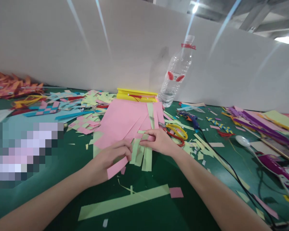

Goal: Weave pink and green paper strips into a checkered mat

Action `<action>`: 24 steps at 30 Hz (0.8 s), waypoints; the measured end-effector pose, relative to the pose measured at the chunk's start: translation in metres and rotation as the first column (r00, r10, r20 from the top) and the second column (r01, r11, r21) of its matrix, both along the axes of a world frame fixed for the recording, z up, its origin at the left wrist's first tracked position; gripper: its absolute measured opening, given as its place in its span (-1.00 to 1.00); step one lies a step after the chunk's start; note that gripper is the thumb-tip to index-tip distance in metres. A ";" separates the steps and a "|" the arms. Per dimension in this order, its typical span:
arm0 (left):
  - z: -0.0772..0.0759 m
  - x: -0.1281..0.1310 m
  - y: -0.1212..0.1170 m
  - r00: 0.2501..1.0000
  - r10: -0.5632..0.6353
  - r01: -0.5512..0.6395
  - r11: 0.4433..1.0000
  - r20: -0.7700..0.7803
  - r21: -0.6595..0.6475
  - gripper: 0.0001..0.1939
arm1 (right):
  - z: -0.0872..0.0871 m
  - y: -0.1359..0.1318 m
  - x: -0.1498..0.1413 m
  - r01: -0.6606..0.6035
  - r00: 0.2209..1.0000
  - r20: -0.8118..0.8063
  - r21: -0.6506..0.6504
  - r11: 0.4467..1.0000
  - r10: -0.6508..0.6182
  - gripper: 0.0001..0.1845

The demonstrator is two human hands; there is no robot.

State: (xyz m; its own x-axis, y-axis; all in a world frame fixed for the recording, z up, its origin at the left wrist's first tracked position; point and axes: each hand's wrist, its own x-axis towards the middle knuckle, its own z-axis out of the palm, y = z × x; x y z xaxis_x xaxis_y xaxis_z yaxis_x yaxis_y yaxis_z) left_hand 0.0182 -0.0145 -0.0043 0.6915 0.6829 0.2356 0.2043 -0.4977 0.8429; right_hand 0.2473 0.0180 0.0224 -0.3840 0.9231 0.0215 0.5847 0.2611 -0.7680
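I've got my left hand (107, 163) gripping a pink strip (117, 168) just off the pink sheet's (122, 114) near edge. My right hand (162, 141) is pinching pale green strips (137, 153) at that same edge. Scissors (180, 127) lie right of the sheet, bottle (175, 76) behind its far right corner.

Showing one left hand (106, 160) and one right hand (164, 142), two hands in all, plus one pink strip (117, 168), one large pink sheet (122, 115) and one long green strip (125, 201). Displaying one bottle (175, 77), one pair of scissors (184, 132), one blue glue gun (193, 120) and one magenta tool (271, 164). Presenting shorter green strips (147, 160), orange pieces (12, 86) and paper scraps (200, 156) too crowded for counting.
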 end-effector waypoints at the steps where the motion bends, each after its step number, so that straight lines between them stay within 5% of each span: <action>1: -0.001 0.000 0.000 1.000 0.000 0.001 0.999 0.023 -0.038 -0.88 | 0.000 0.000 0.000 0.001 1.000 0.007 -0.001 1.000 -0.001 -0.69; 4: -0.004 0.001 0.000 0.998 -0.005 0.010 0.997 0.064 -0.081 -0.87 | 0.003 0.000 0.001 -0.012 1.000 0.011 0.026 1.000 0.011 -0.68; 13: 0.002 -0.004 0.001 0.992 -0.115 0.121 0.987 -0.060 0.104 -0.86 | 0.010 -0.005 0.004 -0.146 0.989 -0.012 0.011 0.989 0.146 -0.68; 24: 0.018 0.000 -0.003 0.985 -0.093 0.114 0.983 -0.144 0.145 -0.83 | -0.009 0.004 0.003 -0.250 0.968 0.059 0.134 0.959 0.244 -0.75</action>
